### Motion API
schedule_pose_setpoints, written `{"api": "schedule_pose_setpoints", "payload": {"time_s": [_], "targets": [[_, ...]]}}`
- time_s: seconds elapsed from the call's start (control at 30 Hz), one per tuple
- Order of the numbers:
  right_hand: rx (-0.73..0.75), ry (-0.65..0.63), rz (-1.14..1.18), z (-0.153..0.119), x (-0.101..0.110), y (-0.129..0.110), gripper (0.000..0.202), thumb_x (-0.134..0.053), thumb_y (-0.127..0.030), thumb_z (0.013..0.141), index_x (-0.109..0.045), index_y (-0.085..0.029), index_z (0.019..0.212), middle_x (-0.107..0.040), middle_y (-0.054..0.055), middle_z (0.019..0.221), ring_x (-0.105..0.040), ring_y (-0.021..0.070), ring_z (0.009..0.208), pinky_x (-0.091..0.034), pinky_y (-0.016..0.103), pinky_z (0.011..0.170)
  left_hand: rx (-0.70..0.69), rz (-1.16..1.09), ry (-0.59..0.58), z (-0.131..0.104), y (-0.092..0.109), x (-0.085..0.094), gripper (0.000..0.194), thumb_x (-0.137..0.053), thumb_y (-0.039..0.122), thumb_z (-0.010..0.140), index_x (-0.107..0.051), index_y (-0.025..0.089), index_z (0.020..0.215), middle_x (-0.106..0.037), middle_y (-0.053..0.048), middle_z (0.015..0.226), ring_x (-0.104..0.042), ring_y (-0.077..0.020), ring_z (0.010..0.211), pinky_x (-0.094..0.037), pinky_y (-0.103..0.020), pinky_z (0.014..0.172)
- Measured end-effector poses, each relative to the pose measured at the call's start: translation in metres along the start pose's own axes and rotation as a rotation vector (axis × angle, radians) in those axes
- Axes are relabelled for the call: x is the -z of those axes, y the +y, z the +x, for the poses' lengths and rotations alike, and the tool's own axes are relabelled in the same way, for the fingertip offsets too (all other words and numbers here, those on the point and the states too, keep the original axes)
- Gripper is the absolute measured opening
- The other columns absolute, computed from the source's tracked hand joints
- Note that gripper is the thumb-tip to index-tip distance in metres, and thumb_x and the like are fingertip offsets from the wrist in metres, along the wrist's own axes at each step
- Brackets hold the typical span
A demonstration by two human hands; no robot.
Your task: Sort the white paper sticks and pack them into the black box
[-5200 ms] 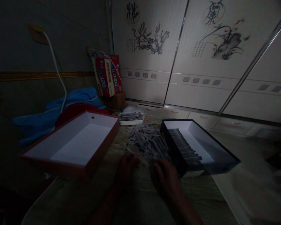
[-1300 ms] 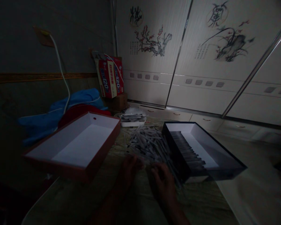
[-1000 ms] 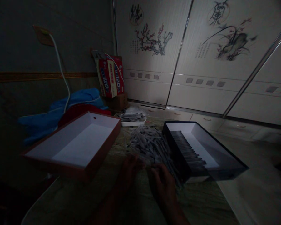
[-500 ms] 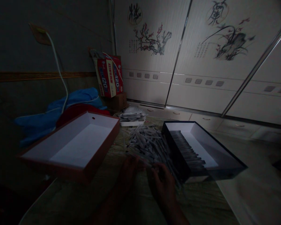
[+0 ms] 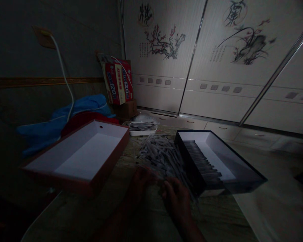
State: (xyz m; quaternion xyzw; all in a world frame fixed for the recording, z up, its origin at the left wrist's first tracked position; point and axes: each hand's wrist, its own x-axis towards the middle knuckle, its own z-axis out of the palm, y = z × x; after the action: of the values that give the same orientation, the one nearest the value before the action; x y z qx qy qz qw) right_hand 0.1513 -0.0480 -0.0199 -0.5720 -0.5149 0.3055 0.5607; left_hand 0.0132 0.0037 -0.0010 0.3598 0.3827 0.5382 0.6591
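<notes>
My left hand (image 5: 140, 179) and my right hand (image 5: 176, 192) are close together over the near end of a loose pile of thin pen-like sticks (image 5: 161, 151). The fingers of both hands are closed at a thin, pale pen-like stick (image 5: 154, 172) running between them, dim and blurred. To the right stands a dark box (image 5: 242, 166) with a white inside, where a row of similar sticks (image 5: 202, 159) lies side by side along its left wall. Left of my hands is a red-brown box (image 5: 108, 164) with a bare white inside.
A white tray (image 5: 142, 132) with more sticks and clear plastic wrap stands behind the pile. Blue cloth (image 5: 83, 104) lies behind the red-brown box, near a white cable (image 5: 63, 70). A red carton (image 5: 118, 82) stands at the back, beside a painted sliding cabinet (image 5: 164, 90).
My right hand has shifted slightly down, and its fingers look more curled. The stick between my hands is more blurred now. Both boxes and the pile stay where they were.
</notes>
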Motion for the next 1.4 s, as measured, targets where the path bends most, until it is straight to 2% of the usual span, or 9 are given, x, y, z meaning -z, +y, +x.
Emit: {"api": "schedule_pose_setpoints", "payload": {"time_s": [0.2, 0.37, 0.5, 0.6, 0.73, 1.03, 1.2, 1.3, 1.4], "targets": [[0.062, -0.052, -0.081, -0.001, 0.004, -0.005, 0.027, -0.045, -0.036, 0.086, -0.058, -0.016, 0.074, -0.057, -0.001, 0.055, -0.055, 0.0124, 0.052, -0.04, 0.021, 0.051, -0.022, 0.036, -0.027, 0.001, -0.001, 0.0, 0.023, -0.064, 0.037, 0.07, -0.056, 0.015, 0.075, -0.066, -0.002, 0.07, -0.063, -0.0164, 0.063, -0.05, -0.028, 0.061], [0.031, -0.025, -0.114, 0.0, 0.003, -0.006, 0.025, -0.047, -0.038, 0.084, -0.06, -0.017, 0.085, -0.061, 0.0, 0.062, -0.056, 0.0137, 0.055, -0.04, 0.02, 0.051, -0.006, 0.036, 0.008, 0.001, -0.001, -0.001, 0.024, -0.065, 0.037, 0.069, -0.056, 0.016, 0.077, -0.066, 0.0, 0.068, -0.063, -0.0156, 0.062, -0.05, -0.028, 0.062], [0.08, -0.057, -0.168, 0.001, 0.003, -0.007, 0.03, -0.041, -0.038, 0.087, -0.059, -0.017, 0.076, -0.058, 0.0, 0.06, -0.054, 0.0128, 0.055, -0.039, 0.02, 0.051, 0.001, 0.033, 0.001, 0.002, 0.001, -0.001, 0.026, -0.066, 0.036, 0.067, -0.055, 0.016, 0.078, -0.066, -0.002, 0.07, -0.064, -0.0167, 0.062, -0.05, -0.029, 0.061], [0.122, -0.075, -0.173, 0.001, 0.002, -0.007, 0.029, -0.041, -0.036, 0.087, -0.06, -0.016, 0.077, -0.056, -0.001, 0.059, -0.053, 0.0119, 0.053, -0.038, 0.019, 0.051, -0.023, 0.039, -0.022, 0.002, 0.003, -0.001, 0.028, -0.067, 0.035, 0.065, -0.058, 0.015, 0.082, -0.067, -0.002, 0.071, -0.063, -0.0165, 0.061, -0.05, -0.029, 0.061], [0.117, -0.081, -0.16, 0.0, 0.001, -0.008, 0.027, -0.042, -0.033, 0.087, -0.06, -0.016, 0.076, -0.057, -0.001, 0.057, -0.054, 0.0115, 0.052, -0.038, 0.019, 0.051, -0.035, 0.053, -0.056, 0.002, 0.004, 0.0, 0.023, -0.069, 0.033, 0.064, -0.061, 0.014, 0.073, -0.067, -0.002, 0.069, -0.061, -0.0153, 0.06, -0.049, -0.028, 0.061], [0.149, -0.055, -0.161, -0.004, 0.001, -0.015, 0.024, -0.046, -0.03, 0.085, -0.062, -0.017, 0.072, -0.063, 0.001, 0.059, -0.058, 0.012, 0.054, -0.04, 0.018, 0.051, 0.011, 0.069, 0.019, 0.0, 0.005, -0.002, 0.031, -0.071, 0.04, 0.059, -0.062, 0.013, 0.068, -0.064, -0.002, 0.06, -0.059, -0.0152, 0.055, -0.047, -0.027, 0.057], [0.135, -0.035, -0.141, -0.004, -0.002, -0.011, 0.019, -0.049, -0.03, 0.082, -0.063, -0.017, 0.084, -0.067, 0.003, 0.07, -0.061, 0.0145, 0.061, -0.045, 0.02, 0.056, 0.036, 0.047, 0.029, -0.001, 0.009, -0.004, 0.029, -0.072, 0.039, 0.058, -0.061, 0.013, 0.066, -0.063, -0.002, 0.059, -0.058, -0.014, 0.054, -0.047, -0.025, 0.055], [0.075, -0.053, -0.074, -0.003, -0.002, -0.01, 0.022, -0.048, -0.031, 0.083, -0.062, -0.016, 0.091, -0.068, 0.004, 0.073, -0.063, 0.0154, 0.063, -0.047, 0.021, 0.057, 0.028, 0.039, 0.006, -0.001, 0.009, -0.003, 0.028, -0.071, 0.038, 0.06, -0.062, 0.013, 0.066, -0.064, -0.001, 0.059, -0.059, -0.014, 0.055, -0.047, -0.025, 0.056], [0.076, -0.023, -0.085, -0.003, -0.002, -0.011, 0.025, -0.054, -0.031, 0.079, -0.06, -0.016, 0.097, -0.068, 0.005, 0.08, -0.063, 0.0163, 0.069, -0.048, 0.022, 0.06, 0.014, 0.04, -0.007, 0.0, 0.008, -0.002, 0.027, -0.069, 0.038, 0.062, -0.062, 0.013, 0.068, -0.064, -0.001, 0.06, -0.06, -0.0146, 0.056, -0.047, -0.026, 0.057]]}}
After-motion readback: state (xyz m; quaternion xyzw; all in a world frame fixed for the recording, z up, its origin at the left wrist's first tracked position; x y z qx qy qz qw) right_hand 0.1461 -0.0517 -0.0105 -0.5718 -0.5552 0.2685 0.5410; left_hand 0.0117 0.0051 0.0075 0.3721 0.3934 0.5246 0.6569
